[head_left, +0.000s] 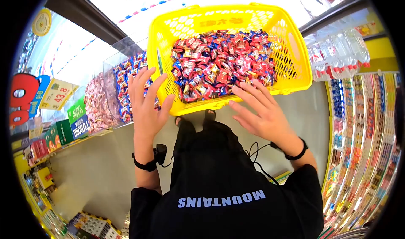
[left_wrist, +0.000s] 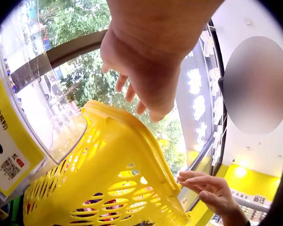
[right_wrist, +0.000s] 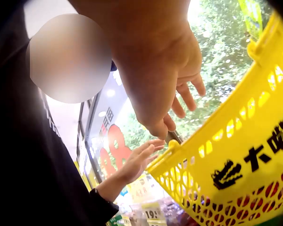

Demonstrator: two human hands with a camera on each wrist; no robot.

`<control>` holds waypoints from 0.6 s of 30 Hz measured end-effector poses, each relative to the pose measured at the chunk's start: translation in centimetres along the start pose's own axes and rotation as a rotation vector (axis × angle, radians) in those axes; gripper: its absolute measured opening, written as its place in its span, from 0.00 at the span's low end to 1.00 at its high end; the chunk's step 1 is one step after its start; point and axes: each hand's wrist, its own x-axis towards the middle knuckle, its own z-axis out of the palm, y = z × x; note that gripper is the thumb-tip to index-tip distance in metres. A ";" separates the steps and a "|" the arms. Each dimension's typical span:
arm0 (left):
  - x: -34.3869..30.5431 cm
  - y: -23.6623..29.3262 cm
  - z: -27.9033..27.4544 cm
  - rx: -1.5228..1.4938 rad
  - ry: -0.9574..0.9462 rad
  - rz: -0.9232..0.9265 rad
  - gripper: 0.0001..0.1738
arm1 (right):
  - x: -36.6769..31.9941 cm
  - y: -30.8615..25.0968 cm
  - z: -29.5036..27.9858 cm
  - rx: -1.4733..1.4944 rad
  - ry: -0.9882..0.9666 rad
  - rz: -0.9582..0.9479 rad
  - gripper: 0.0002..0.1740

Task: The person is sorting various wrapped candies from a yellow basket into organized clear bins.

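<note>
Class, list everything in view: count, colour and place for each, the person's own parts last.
basket: one, yellow, centre
wrapped sweets: many, red, blue and gold, filling the basket
clear bins: two, pink and blue-red sweets inside, left of the basket
price sign: one, yellow, far left
bottles: several, clear with red caps, upper right
shelf goods: many, mixed colours, right side
wristbands: two, black, one on each wrist
left hand: one, open, at the basket's near left corner
right hand: one, open, at the basket's near rim

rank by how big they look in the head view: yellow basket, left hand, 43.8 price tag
1. basket
2. left hand
3. price tag, smallest as seen, though it sits farther from the camera, so its real size is unsure
</note>
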 end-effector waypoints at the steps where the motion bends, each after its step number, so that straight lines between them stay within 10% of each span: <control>1: 0.2 -0.1 -0.3 0.017 -0.005 -0.007 0.28 | 0.7 0.7 -1.1 0.005 -0.018 -0.052 0.23; 10: 2.2 0.0 0.9 -0.010 -0.023 -0.019 0.30 | 10.8 5.2 -4.4 0.039 -0.173 -0.300 0.28; 18: 1.5 -1.2 2.4 -0.104 -0.212 -0.173 0.32 | 15.9 7.9 8.6 0.046 -0.597 -0.584 0.33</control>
